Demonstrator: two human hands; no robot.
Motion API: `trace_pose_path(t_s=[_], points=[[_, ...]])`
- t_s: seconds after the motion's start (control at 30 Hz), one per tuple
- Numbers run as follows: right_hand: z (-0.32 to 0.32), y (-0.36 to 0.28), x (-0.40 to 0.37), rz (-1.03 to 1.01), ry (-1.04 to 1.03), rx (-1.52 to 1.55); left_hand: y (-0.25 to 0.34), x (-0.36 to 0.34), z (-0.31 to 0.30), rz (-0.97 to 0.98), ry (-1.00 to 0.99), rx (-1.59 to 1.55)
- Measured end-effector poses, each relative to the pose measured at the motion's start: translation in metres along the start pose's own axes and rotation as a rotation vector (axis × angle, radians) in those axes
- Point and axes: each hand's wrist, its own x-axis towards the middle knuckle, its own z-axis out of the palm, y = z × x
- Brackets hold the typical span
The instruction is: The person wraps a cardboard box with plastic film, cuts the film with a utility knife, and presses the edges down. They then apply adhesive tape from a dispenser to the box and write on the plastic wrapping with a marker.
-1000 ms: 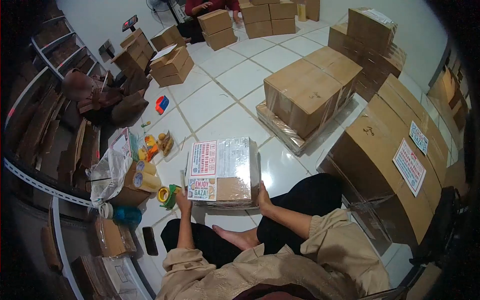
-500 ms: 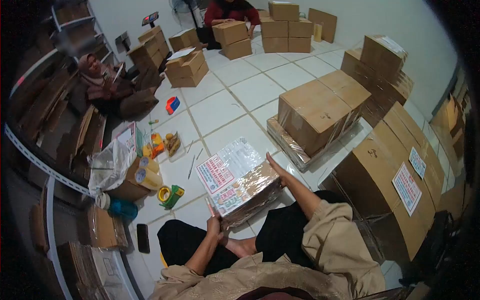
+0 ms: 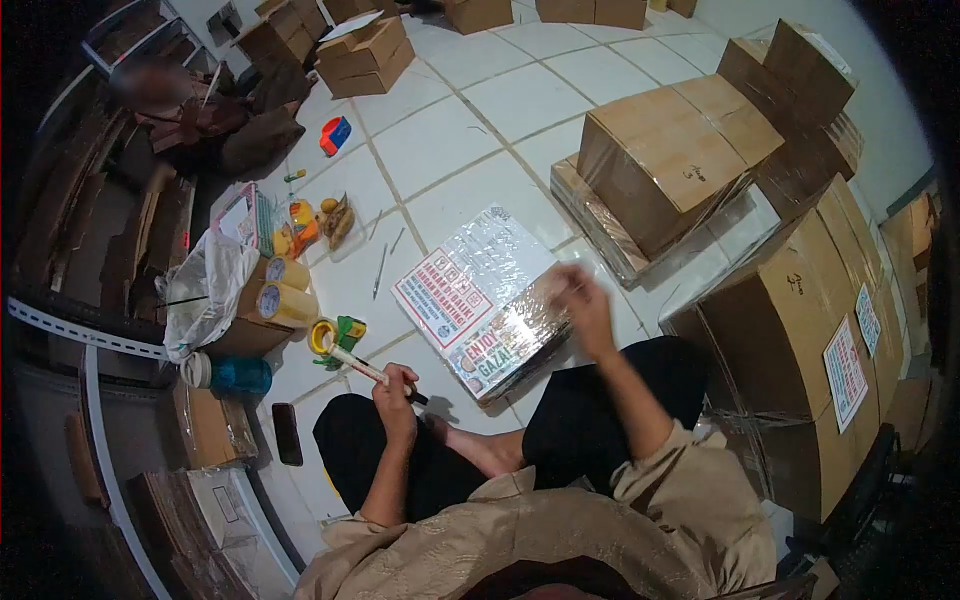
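**While the right hand blurs at the box, the left grips a marker**

Seated cross-legged on the tiled floor [image 3: 450,130], the person faces a spread of goods.

- Largest: plain cartons [image 3: 680,160] stacked to the right, with taller labelled ones [image 3: 790,330] nearer the knee.
- Wrapped box [image 3: 490,300]: lies on the floor just ahead of the legs, under glossy film and printed stickers. It is turned askew to the tile lines, with one corner toward the person. Its stickered edge runs from far left to near right. The top looks close to square, so I cannot tell its long axis.
- Right hand [image 3: 585,305]: on the box's right edge, the nearer hand and touching it. It is motion-blurred, so I cannot tell whether the fingers clasp or lie flat.
- Left hand [image 3: 395,385]: left of the box and apart from it, with the fingers clenched round a marker [image 3: 362,368].
- Marker: slants from far left to near right, with its dark end toward the box's near corner.
- Small items to the left: plastic bag [image 3: 205,290], tape rolls [image 3: 285,300], green tape dispenser [image 3: 338,335] just beyond the marker's far end, blue bottle [image 3: 235,375], phone [image 3: 288,433].
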Motion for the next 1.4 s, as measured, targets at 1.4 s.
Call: trace_pose_path(t_s=[1.4], points=[[0.003, 0.023, 0.008, -0.477, -0.210, -0.858, 0.081, 0.143, 0.126, 0.747, -0.285, 0.608]])
